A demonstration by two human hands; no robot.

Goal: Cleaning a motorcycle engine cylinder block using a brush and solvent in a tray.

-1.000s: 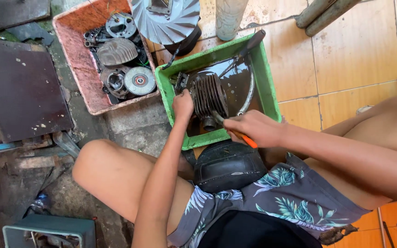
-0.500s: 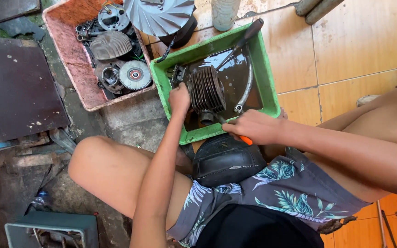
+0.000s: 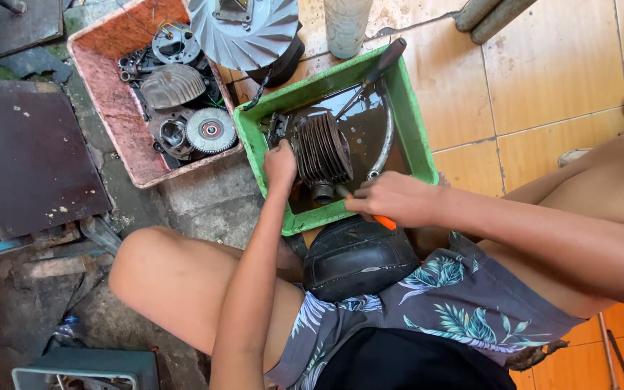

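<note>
Orange tile floor (image 3: 543,72) right; bare concrete (image 3: 204,195) left; daylight.

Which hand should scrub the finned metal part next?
Probably the right hand: it already grips the orange-handled tool beside the finned cylinder. The left hand is busy steadying the cylinder in the green tray.
</note>
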